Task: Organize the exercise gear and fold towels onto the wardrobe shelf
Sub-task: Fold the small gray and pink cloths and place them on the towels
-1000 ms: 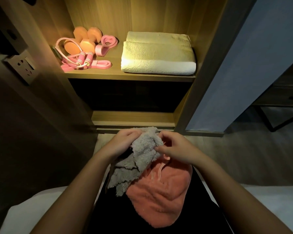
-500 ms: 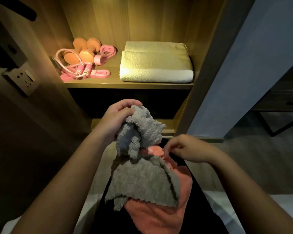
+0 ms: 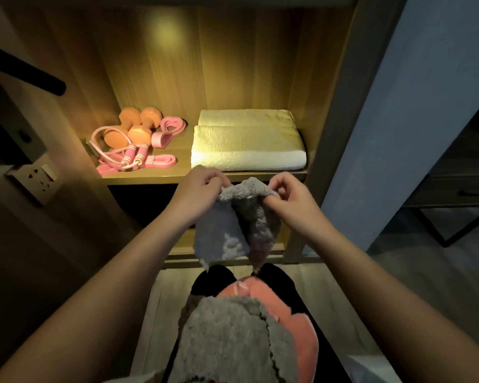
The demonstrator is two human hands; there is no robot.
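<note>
A small grey fluffy towel (image 3: 233,225) hangs in front of the wardrobe shelf (image 3: 150,176). My left hand (image 3: 202,189) pinches its top left corner and my right hand (image 3: 291,200) pinches its top right corner. On my lap lie a second grey towel (image 3: 227,335) and, under it, a pink towel (image 3: 296,322). A folded white towel (image 3: 246,145) lies on the right of the lit shelf. On the left of the shelf sit orange dumbbells (image 3: 134,127), a pink jump rope (image 3: 122,158) and pink resistance bands (image 3: 168,131).
A wall socket (image 3: 38,178) is mounted on the dark panel at left, under a black handle (image 3: 25,73). The wardrobe's right side panel (image 3: 335,128) and a blue-grey door (image 3: 404,120) stand right of the shelf. A dark desk (image 3: 459,189) stands at far right.
My left hand raised the grey towel off my lap, and my right hand left the lap and took its other top corner. A second grey towel stays on the pink one.
</note>
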